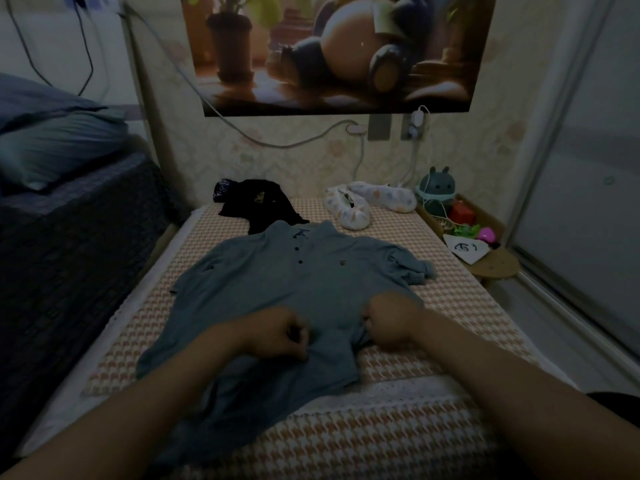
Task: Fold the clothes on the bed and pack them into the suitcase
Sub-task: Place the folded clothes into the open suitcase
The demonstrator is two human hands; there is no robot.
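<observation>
A grey-blue polo shirt (277, 282) lies face up on the bed (450, 306), collar toward the wall, its lower part bunched near me. My left hand (277, 336) pinches the fabric near the shirt's lower middle with curled fingers. My right hand (391, 322) grips the shirt's right lower edge in a fist. Behind the collar lies a crumpled black garment (263, 206). A white patterned garment (367, 202) sits at the far right of the bed. No suitcase is in view.
The bed has a houndstooth cover and runs to the wall under a large poster (336, 53). A dark bed with a blue pillow (52, 147) stands on the left. A round wooden stool (495, 265) with toys and a paper stands on the right, near a sliding door (588, 168).
</observation>
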